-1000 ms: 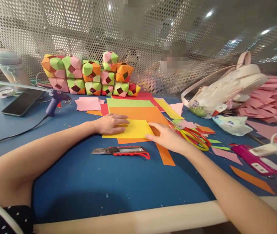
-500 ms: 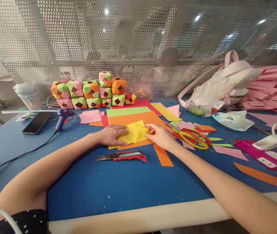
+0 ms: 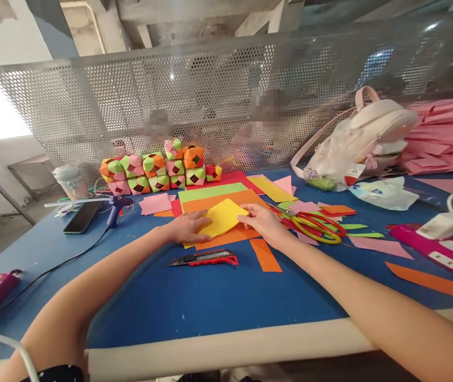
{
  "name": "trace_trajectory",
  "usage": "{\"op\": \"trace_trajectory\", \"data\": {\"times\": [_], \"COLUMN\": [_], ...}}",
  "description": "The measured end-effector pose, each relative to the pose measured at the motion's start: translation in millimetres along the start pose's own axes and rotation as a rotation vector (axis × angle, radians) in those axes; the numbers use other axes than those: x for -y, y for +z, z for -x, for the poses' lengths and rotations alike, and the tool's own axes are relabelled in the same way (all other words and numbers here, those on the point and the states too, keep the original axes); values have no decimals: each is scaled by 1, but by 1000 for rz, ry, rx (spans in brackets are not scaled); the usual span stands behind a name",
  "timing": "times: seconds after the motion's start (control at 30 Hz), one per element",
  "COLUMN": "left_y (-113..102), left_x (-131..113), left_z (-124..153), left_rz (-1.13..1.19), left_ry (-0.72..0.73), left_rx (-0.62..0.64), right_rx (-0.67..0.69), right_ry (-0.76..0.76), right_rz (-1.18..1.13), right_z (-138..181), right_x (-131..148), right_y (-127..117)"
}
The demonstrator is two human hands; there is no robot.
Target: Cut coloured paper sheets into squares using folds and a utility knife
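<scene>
A yellow sheet of paper [image 3: 223,216] lies over an orange sheet [image 3: 194,200] near the middle of the table. My left hand [image 3: 188,227] rests on the left part of the yellow paper, fingers stretched out and flat. At its right corner, my right hand [image 3: 258,218] pinches the yellow paper between thumb and fingers, the corner slightly raised. Just in front of the paper lies a utility knife [image 3: 206,258] with a red-edged handle. Two pairs of scissors, or one with red and yellow handles [image 3: 319,229], sit right of my right hand, partly over paper scraps.
Folded paper blocks [image 3: 154,171] are stacked at the back left. A blue glue gun [image 3: 117,211], a phone [image 3: 83,217] and a tumbler [image 3: 70,183] stand left. A backpack [image 3: 387,119], a pink paper pile [image 3: 441,140] and a magenta power strip [image 3: 435,249] are at right.
The view has tilted up and shifted left. The yellow paper's right corner now stands out more clearly in my right hand's pinch. My left hand stays on the paper.
</scene>
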State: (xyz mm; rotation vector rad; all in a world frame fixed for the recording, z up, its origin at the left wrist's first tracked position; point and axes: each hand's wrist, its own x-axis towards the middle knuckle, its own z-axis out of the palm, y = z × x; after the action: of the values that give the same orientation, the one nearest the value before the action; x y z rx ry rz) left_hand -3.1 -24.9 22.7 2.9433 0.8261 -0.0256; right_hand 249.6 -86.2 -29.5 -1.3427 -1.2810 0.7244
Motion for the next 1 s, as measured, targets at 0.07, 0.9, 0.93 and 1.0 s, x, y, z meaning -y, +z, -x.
{"op": "trace_trajectory", "data": {"times": [0.07,0.9,0.93,1.0], "left_y": [1,29,29,29], "left_x": [-2,16,16,16], "left_z": [1,15,14,14], "left_rz": [-2,60,69,89], "left_ry": [-48,-318,-320,-327], "left_rx": [-33,-544,-554,-570], "right_rx": [-2,70,64,40], "right_ry": [15,118,114,102], "right_rz": [-3,52,44,30], "right_z": [-2,-1,-1,-2], "right_x": [0,4,3,2], "right_y": [-1,-7,-8,-9]}}
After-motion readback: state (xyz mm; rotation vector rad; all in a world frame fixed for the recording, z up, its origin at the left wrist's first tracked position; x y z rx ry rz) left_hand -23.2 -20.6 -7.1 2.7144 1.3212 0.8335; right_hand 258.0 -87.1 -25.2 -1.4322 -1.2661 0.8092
